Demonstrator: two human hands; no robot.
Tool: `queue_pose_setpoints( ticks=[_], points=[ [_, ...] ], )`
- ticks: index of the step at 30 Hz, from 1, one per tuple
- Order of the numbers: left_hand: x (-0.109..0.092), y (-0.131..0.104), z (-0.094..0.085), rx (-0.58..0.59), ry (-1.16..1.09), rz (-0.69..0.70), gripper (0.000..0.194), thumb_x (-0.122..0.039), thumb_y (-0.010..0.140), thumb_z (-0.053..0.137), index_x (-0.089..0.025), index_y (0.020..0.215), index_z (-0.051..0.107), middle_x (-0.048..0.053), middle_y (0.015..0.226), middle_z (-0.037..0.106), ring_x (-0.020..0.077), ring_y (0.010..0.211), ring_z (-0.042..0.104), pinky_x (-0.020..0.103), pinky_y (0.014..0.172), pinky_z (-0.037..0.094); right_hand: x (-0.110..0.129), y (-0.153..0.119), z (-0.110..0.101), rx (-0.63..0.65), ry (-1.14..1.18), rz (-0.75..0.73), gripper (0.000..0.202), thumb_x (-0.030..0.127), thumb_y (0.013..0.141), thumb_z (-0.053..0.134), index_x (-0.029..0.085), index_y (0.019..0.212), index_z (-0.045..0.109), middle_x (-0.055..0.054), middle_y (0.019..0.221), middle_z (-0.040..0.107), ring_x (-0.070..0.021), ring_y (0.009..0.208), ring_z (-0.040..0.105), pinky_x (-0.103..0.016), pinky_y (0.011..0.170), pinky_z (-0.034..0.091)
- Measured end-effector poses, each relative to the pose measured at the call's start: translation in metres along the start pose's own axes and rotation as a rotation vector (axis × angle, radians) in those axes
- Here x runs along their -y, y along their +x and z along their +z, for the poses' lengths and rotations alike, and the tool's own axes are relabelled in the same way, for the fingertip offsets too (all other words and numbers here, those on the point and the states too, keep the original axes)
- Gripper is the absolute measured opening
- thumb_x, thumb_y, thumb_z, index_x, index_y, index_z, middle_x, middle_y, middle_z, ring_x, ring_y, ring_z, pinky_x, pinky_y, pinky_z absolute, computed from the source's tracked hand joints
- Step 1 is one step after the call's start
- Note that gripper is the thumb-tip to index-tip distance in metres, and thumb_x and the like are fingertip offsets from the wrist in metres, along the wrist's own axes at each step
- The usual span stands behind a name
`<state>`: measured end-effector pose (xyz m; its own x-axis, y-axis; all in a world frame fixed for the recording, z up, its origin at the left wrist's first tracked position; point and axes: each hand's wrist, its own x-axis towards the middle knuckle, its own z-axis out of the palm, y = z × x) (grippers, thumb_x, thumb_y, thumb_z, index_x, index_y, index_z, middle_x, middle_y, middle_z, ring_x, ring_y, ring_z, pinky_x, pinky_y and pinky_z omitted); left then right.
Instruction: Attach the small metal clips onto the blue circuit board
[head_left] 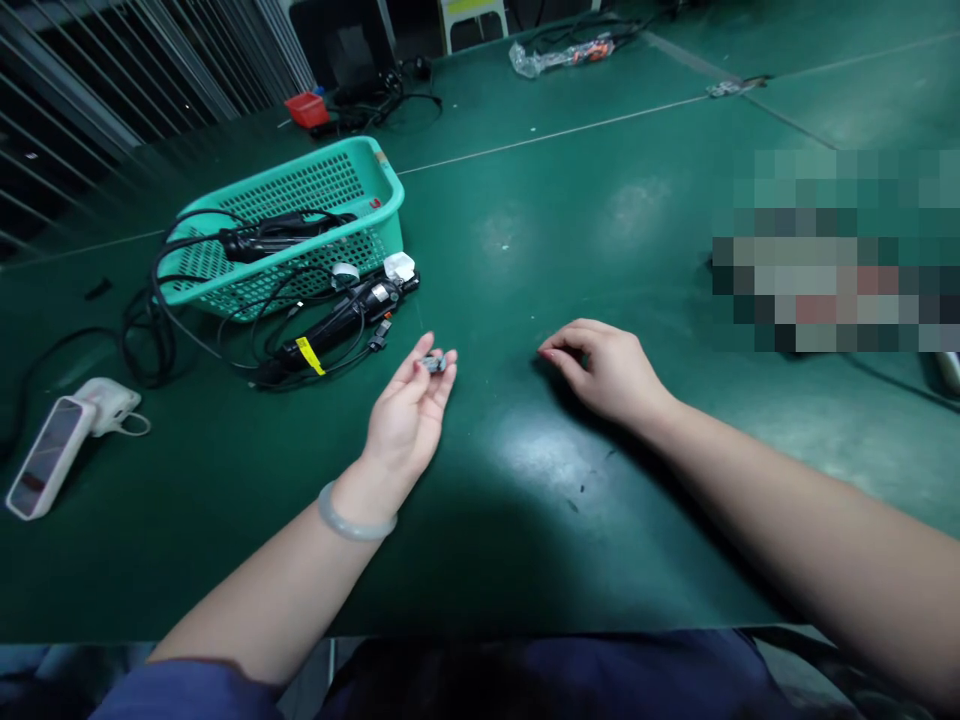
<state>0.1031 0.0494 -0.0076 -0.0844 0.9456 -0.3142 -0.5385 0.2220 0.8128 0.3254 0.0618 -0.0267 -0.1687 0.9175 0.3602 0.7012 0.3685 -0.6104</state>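
Dark blue clothing (540, 690) is closest, along the near edge of the green tabletop (480, 500), and from it two bare forearms reach forward toward the turquoise basket (390, 195), which serves as the landmark for everything else. On the near side of the basket and to its right, the left hand (401, 420) is turned palm up, its thumb and fingers pinching a small grey piece (433, 364), too small to make out in detail; that piece is held beyond the basket's near right corner, nearer the person. A pale bracelet (356, 515) circles the left wrist. Farther right of the basket, well apart from the left hand, the right hand (615, 370) is curled, with thumb and fingertips drawn close together; whether anything is between them, I cannot tell. Just in front of the basket lies a black tool (337, 325) with a yellow label (309, 355) and thin cables around it, and two white round pieces sit between or beside tool and basket. Inside the basket rests another black tool (270, 235), its cable looping over the left end. Left of the basket and nearer the person is a white device (56, 450). Beyond the basket stand a red box (307, 108) and a dark screen (341, 40); a clear plastic wrapper (536, 57) lies beyond it to the right.
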Motion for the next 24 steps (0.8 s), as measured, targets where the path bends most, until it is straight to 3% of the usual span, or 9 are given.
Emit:
queue_pose_setpoints(
  ticks=[5,10,13,17,24],
  points=[
    [-0.023,-0.022,-0.054,-0.208,0.294,0.043,0.03,-0.013,0.081,0.058,-0.017,0.11,0.065,0.004,0.092,0.067,0.0108,0.089,0.067,0.031,0.099,0.05,-0.001,0.001,-0.001,-0.006,0.025,-0.013,0.016,0.022,0.086,0.054,0.018,0.082,0.069,-0.006,0.088,0.07,-0.0185,0.081,0.064,-0.033,0.074,0.05],
    [-0.036,-0.037,-0.09,-0.236,0.87,0.204,0.04,-0.038,0.078,0.065,-0.017,0.113,0.064,0.006,0.092,0.069,0.0167,0.089,0.067,0.036,0.094,0.05,-0.004,0.003,-0.004,-0.031,0.007,0.001,0.016,0.02,0.086,0.054,0.018,0.086,0.069,-0.006,0.087,0.07,-0.0182,0.079,0.063,-0.033,0.073,0.049],
    [-0.038,-0.039,-0.09,-0.204,1.178,0.29,0.034,-0.041,0.078,0.062,-0.019,0.103,0.065,0.006,0.084,0.07,0.0205,0.086,0.067,0.037,0.086,0.051,-0.004,0.003,-0.005,-0.031,-0.003,0.02,0.017,0.02,0.085,0.054,0.017,0.09,0.069,-0.006,0.087,0.07,-0.0182,0.078,0.062,-0.033,0.073,0.049],
    [-0.035,-0.037,-0.082,-0.103,1.495,0.447,0.02,-0.037,0.082,0.056,-0.022,0.093,0.065,0.006,0.093,0.068,0.0211,0.085,0.064,0.036,0.082,0.049,-0.004,0.003,-0.004,-0.028,0.001,0.024,0.017,0.021,0.085,0.054,0.018,0.091,0.069,-0.005,0.086,0.07,-0.018,0.077,0.062,-0.033,0.073,0.049],
    [-0.031,-0.041,-0.079,0.023,1.616,0.515,0.016,-0.032,0.085,0.051,-0.023,0.092,0.062,0.008,0.096,0.068,0.0257,0.096,0.058,0.037,0.088,0.043,-0.006,0.004,-0.003,0.006,0.004,0.016,0.017,0.021,0.085,0.054,0.017,0.092,0.069,-0.006,0.088,0.07,-0.0182,0.079,0.063,-0.033,0.072,0.049]
  ],
)
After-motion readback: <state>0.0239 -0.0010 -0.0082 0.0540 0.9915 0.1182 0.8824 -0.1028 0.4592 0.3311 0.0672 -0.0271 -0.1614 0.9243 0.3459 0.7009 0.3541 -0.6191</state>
